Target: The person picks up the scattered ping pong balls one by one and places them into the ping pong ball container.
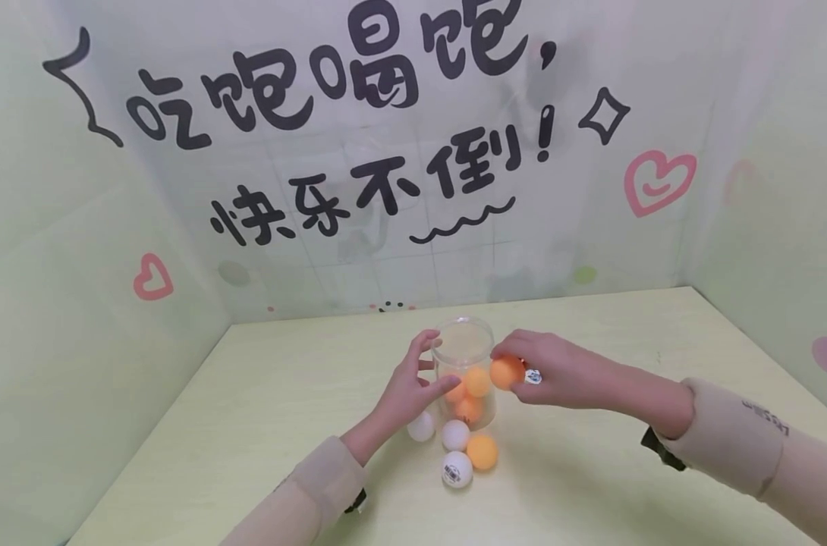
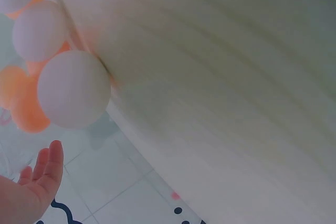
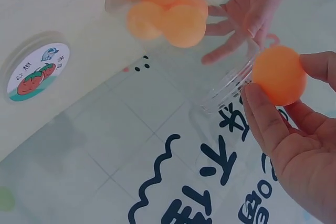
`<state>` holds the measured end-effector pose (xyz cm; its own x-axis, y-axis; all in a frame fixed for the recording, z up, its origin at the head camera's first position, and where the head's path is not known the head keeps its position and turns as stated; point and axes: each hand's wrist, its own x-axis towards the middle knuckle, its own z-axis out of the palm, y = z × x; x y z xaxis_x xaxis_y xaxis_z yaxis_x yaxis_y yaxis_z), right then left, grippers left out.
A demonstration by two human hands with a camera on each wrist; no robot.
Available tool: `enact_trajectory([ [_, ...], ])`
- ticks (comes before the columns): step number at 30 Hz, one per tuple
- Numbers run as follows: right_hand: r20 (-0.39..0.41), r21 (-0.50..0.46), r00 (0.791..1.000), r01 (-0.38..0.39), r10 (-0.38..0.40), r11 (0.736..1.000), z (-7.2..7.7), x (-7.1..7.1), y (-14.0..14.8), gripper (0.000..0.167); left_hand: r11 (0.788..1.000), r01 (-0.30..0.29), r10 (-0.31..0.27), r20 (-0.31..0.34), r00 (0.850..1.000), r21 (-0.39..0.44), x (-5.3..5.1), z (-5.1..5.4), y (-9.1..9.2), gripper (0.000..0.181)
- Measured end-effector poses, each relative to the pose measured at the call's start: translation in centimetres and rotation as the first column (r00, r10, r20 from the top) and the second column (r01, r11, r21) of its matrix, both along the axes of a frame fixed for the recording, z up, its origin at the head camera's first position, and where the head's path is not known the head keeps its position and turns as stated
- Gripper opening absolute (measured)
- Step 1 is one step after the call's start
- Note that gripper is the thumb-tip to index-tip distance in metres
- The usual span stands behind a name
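A clear plastic jar [image 1: 464, 345] stands on the table with several orange ping-pong balls [image 1: 467, 409] inside. My left hand [image 1: 405, 388] rests against the jar's left side, its fingers spread and fairly straight, with the thumb across the front. In the right wrist view that left hand [image 3: 249, 11] shows beside the jar. My right hand [image 1: 557, 368] pinches an orange ping-pong ball [image 3: 279, 75] between thumb and fingers, at the right of the jar, just below rim height. White ping-pong balls [image 1: 457, 470] and one orange ball [image 1: 482, 452] lie in front of the jar.
A round lid with a tomato sticker [image 3: 39, 72] lies on the table, mostly hidden by the right hand in the head view. Behind the pale table [image 1: 304, 364] hangs a translucent sheet [image 1: 359, 265] with black lettering; similar sheets enclose both sides.
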<state>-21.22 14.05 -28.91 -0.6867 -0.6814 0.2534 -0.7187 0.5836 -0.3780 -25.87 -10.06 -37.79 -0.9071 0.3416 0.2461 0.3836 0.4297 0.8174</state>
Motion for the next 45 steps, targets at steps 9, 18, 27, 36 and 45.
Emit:
enact_trajectory([
  [9, -0.008, -0.009, 1.000, 0.006, -0.006, 1.000, 1.4, -0.8, -0.7, 0.028, 1.000, 0.010, -0.011, 0.018, 1.000, 0.023, 0.0, 0.1, 0.0, 0.072],
  [18, -0.034, 0.008, 0.998, 0.051, -0.050, 0.999, 2.1, -1.5, -1.1, 0.032, 1.000, 0.011, -0.011, 0.002, 1.000, 0.009, 0.0, 0.0, -0.1, 0.068],
  [27, -0.061, -0.022, 0.995, 0.072, -0.074, 0.997, 2.1, -2.3, -1.4, 0.033, 1.000, 0.007, -0.007, 0.003, 1.000, 0.001, 0.1, 0.0, -0.1, 0.069],
  [36, -0.085, -0.031, 0.994, 0.073, -0.076, 0.997, 2.0, -3.4, -2.0, 0.034, 1.000, 0.014, -0.015, 0.036, 0.999, 0.003, 1.4, 1.8, 0.2, 0.068],
  [45, -0.080, -0.059, 0.995, 0.049, -0.054, 0.997, 1.7, -4.1, -2.7, 0.034, 1.000, 0.010, -0.010, 0.032, 0.999, -0.008, 2.6, 3.3, 0.4, 0.066],
])
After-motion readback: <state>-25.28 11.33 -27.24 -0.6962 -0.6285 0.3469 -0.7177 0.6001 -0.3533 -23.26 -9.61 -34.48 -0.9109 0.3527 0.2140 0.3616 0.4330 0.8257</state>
